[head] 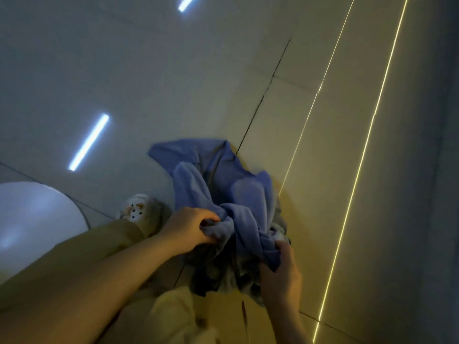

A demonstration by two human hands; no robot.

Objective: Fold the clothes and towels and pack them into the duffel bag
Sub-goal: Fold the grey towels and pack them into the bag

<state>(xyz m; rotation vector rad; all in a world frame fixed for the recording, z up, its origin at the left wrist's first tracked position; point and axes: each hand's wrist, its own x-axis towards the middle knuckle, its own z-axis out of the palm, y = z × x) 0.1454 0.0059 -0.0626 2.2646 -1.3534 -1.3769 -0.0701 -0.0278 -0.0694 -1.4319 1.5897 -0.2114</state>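
Dim, soft throughout. White strip glare on floor (173,83) far beyond left hand (191,228); yellow glare lines right of right hand (280,271). Edges bent.

The left hand (192,228) and right hand (280,269) grip a bunched blue towel (223,184) over the tiled floor (173,83).

I see a crumpled blue towel (223,184) bunched over a darker heap of clothes (218,269) on the tiled floor (149,83), its upper part spread loose and flat on the tiles, its lower folds twisted together, unfolded, with no bag visible.
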